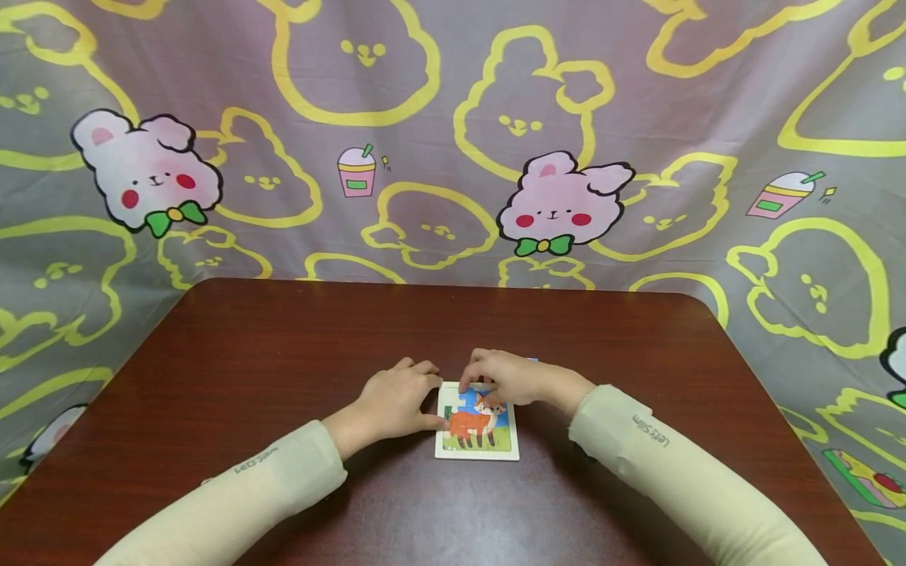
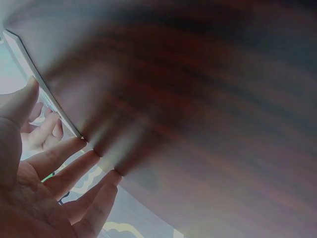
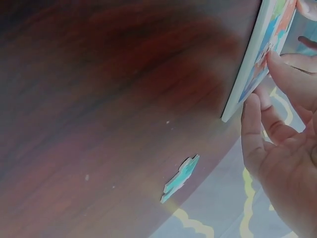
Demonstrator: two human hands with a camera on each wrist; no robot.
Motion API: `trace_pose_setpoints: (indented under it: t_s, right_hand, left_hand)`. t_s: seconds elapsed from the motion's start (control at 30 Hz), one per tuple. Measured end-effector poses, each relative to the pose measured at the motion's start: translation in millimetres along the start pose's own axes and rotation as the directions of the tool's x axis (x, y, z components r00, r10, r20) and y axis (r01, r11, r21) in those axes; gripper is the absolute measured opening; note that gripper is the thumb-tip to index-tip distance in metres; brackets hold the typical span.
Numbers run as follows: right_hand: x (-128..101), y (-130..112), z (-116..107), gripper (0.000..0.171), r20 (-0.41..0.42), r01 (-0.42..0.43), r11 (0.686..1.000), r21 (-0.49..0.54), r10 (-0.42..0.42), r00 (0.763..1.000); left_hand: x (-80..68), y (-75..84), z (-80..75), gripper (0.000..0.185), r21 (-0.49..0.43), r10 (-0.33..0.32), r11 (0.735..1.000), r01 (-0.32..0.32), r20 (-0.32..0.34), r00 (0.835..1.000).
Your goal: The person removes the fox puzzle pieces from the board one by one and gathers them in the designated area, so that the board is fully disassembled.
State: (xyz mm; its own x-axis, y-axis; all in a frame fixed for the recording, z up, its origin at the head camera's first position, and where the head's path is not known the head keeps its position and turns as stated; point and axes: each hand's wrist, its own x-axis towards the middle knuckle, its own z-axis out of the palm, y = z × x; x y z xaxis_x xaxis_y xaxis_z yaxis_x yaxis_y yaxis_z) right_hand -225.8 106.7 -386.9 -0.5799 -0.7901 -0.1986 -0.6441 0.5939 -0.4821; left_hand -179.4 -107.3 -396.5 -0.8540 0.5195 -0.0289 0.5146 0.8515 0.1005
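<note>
A small jigsaw puzzle (image 1: 477, 440) with a fox picture lies in a pale frame on the table. My left hand (image 1: 399, 401) is at its left side, thumb over the frame's edge and the other fingers spread towards the upper left corner. From above, my right hand (image 1: 506, 376) reaches over the puzzle's top part. Its thumb (image 3: 282, 72) touches the picture by the fox's head, while bent fingers (image 3: 251, 116) are at the top edge. I cannot tell whether a piece is pinched between them. The right hand hides part of the upper puzzle.
A loose blue puzzle piece (image 3: 181, 179) lies on the table beyond the right hand; in the head view only a sliver shows behind the wrist. The brown table (image 1: 297, 338) meets a patterned curtain (image 1: 439, 157) at the back and sides.
</note>
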Motion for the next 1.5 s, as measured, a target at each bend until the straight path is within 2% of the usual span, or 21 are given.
trace_pose_setpoints:
  t_s: [0.33,0.67,1.2,1.5]
  right_hand:
    - [-0.5,0.8,-1.9,0.032,0.026,0.016,1.0,-0.02,-0.015,1.0]
    - [5.3,-0.8,-4.0,0.031,0.08,-0.027,0.999,-0.026,0.029,0.996]
    - [1.8,2.3,-0.7,0.032,0.043,0.016,0.999,0.052,-0.018,0.999]
    - [1.8,6.3,1.4,0.027,0.026,0.038,0.988,0.15,-0.042,0.999]
  left_hand:
    - [0.3,0.5,-0.1,0.07,-0.001,-0.002,1.0,0.002,0.002,1.0]
    - [0.8,0.3,1.1,0.068,-0.003,0.0,1.0,0.0,0.0,1.0]
    - [1.1,0.4,0.3,0.068,-0.011,-0.005,1.0,0.005,0.004,1.0]
    - [1.7,0.2,0.1,0.069,-0.007,-0.008,1.0,0.008,0.009,1.0]
